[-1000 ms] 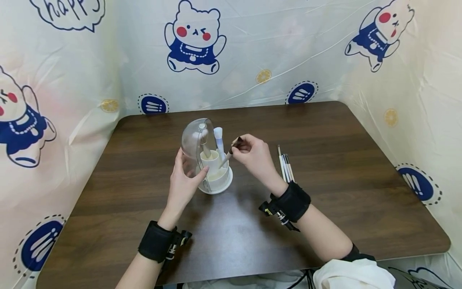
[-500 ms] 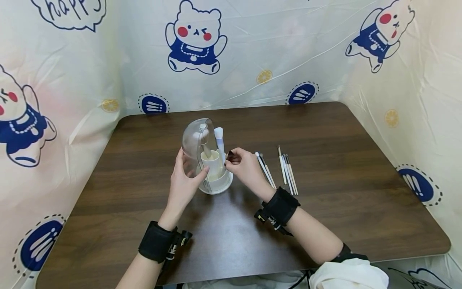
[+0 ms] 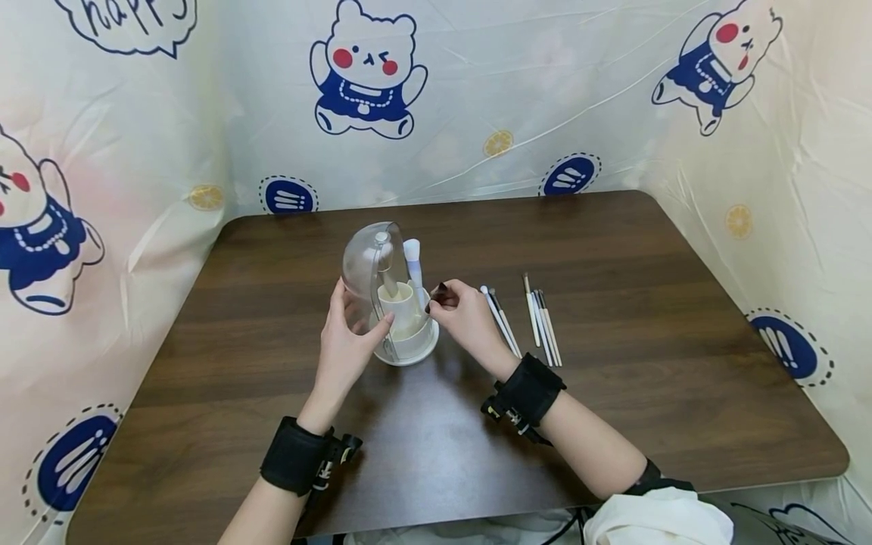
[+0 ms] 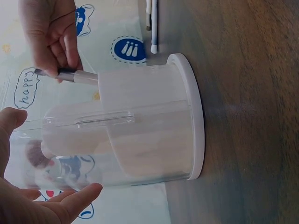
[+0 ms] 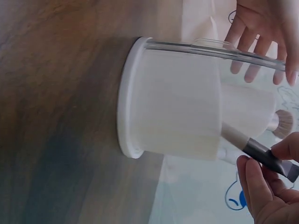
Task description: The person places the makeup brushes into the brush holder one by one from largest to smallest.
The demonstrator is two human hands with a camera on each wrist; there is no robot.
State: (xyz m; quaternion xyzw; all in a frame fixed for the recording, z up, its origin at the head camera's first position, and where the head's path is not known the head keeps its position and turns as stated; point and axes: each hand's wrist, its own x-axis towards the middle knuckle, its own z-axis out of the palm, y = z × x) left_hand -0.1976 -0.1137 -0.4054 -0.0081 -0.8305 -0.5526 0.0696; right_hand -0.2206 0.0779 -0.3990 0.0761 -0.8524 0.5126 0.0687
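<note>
Brush in my right hand is a slim makeup brush with a pale handle and a dark metal ferrule. I pinch it at the ferrule between thumb and fingertips, and its handle end is already down in the outer ring of the white holder, leaning against the rim. I judge it very light and stiff in the handle, soft only at the bristles, so the ferrule is the sensible place to take hold; the smooth handle could slip if gripped loosely.

My left hand is spread, fingers straight, resting against the clear dome cover, which is swung round to the left so the front stands open. That cover looks like thin hard plastic, light and likely slick, and the whole holder seems easy to tip, so a steadying palm suits it.

Inside, the raised inner cup carries a fluffy brown brush and a white-tipped brush, both upright. On the table to the right lie two groups of thin loose brushes, near but apart from the holder.
</note>
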